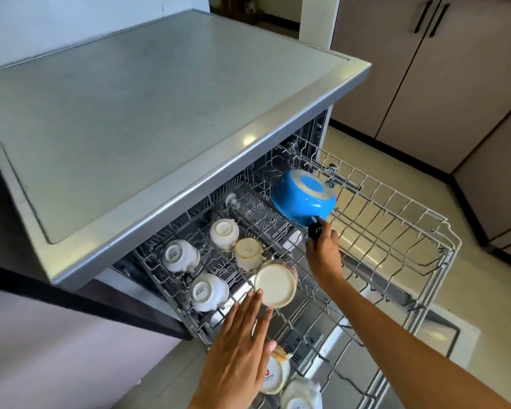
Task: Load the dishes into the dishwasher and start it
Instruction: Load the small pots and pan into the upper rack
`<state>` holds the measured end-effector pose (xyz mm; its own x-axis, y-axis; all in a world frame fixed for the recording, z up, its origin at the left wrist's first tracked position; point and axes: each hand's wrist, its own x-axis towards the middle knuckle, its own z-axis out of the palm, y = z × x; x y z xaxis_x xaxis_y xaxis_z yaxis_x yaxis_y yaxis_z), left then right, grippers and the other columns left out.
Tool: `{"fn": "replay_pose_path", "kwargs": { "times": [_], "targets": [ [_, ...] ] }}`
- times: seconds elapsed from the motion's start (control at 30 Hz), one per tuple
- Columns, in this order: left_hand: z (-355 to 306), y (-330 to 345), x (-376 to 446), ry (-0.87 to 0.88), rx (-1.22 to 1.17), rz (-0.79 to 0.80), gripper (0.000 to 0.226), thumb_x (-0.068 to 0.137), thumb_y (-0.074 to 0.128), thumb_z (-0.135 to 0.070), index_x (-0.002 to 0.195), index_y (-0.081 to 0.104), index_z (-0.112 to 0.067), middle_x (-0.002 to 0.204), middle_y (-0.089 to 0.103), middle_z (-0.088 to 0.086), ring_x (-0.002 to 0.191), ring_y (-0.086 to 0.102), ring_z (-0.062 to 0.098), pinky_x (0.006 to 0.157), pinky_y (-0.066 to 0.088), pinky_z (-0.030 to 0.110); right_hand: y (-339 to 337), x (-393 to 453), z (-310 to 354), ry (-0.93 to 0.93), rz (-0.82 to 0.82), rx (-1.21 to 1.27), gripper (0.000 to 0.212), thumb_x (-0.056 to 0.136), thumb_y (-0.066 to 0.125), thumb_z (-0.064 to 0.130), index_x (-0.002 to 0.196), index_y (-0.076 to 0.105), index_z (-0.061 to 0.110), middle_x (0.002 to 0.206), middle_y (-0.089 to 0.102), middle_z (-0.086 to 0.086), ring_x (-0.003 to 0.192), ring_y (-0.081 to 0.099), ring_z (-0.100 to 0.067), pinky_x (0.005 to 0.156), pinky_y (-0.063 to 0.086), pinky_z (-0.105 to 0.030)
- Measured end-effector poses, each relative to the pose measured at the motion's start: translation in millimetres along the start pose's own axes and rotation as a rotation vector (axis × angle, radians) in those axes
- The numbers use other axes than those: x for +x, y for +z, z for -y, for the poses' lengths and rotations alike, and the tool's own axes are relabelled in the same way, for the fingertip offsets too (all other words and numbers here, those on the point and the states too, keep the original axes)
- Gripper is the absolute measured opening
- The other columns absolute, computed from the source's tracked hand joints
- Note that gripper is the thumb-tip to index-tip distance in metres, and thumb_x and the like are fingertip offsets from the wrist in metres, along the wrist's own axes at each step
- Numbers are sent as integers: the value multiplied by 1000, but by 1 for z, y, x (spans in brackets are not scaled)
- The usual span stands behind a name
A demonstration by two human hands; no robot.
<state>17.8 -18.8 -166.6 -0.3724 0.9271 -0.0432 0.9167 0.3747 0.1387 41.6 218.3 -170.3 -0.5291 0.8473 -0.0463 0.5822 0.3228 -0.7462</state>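
The dishwasher's upper wire rack (396,231) is pulled out under a grey countertop. My right hand (323,252) grips the black handle of a blue saucepan (303,196), held upside down and tilted over the rack's far middle. My left hand (239,349) hovers flat with fingers apart; its fingertips touch or nearly touch a large cream mug (275,286) lying inverted in the rack. Three white cups (208,292) and a cream cup (247,252) sit upside down at the rack's left. Two more cups (275,374) lie at the near edge, partly hidden by my left hand.
The grey countertop (160,113) overhangs the rack's left part. The open dishwasher door (437,329) lies below the rack. Beige cabinets (425,69) with black handles stand at the right beyond a tiled floor (381,152). The rack's right half holds no dishes.
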Motion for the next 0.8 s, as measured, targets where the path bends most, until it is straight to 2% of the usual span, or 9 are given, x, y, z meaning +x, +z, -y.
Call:
{"fn": "replay_pose_path", "kwargs": {
  "times": [0.17, 0.23, 0.3, 0.37, 0.57, 0.7, 0.8],
  "targets": [
    [-1, -3, 1, -5, -9, -2, 56, 100, 18, -40, 131, 55, -11, 148, 37, 13, 135, 36, 28, 110, 16, 37, 12, 2, 0, -19, 56, -32, 47, 95, 41, 4, 140, 28, 5, 126, 39, -25, 103, 53, -40, 91, 48, -48],
    [-1, -4, 1, -10, -11, 8, 56, 99, 19, -40, 131, 55, -12, 148, 38, 13, 134, 38, 28, 110, 15, 36, 13, 3, -1, -24, 95, -56, 48, 95, 42, 5, 140, 27, 6, 128, 38, -24, 105, 53, -36, 93, 46, -39],
    [-1, -5, 1, -20, -19, 29, 58, 100, 16, -41, 131, 55, -13, 148, 38, 13, 134, 39, 28, 109, 15, 36, 10, 3, 0, -39, 155, -106, 48, 95, 44, 7, 140, 27, 8, 128, 40, -22, 102, 55, -30, 84, 43, -24],
    [-1, -5, 1, -26, -23, 37, 59, 100, 13, -42, 131, 55, -13, 147, 39, 13, 133, 39, 29, 110, 14, 36, 7, 2, -1, -68, 222, -168, 50, 95, 47, 11, 141, 26, 11, 124, 44, -20, 94, 56, -25, 74, 40, -19],
    [-1, -8, 1, -39, -33, 51, 59, 101, 13, -41, 124, 61, -16, 146, 40, 13, 133, 39, 28, 111, 12, 35, 5, 5, -11, -69, 262, -295, 52, 95, 48, 14, 142, 25, 14, 116, 52, -20, 89, 60, -27, 71, 48, -25],
    [-2, -6, -2, -38, -53, 28, 59, 101, 13, -41, 116, 66, -20, 147, 39, 12, 134, 38, 27, 110, 16, 37, 0, 0, -17, -35, 301, -356, 46, 94, 48, 15, 138, 34, 17, 112, 58, -15, 81, 62, -23, 66, 53, -28],
    [-2, -4, -2, -45, -72, 9, 59, 102, 13, -41, 114, 67, -21, 146, 40, 12, 135, 38, 26, 110, 20, 37, -12, -15, -13, -51, 240, -343, 38, 94, 49, 15, 132, 46, 15, 114, 60, -13, 76, 64, -21, 64, 54, -27]
  ]
}}
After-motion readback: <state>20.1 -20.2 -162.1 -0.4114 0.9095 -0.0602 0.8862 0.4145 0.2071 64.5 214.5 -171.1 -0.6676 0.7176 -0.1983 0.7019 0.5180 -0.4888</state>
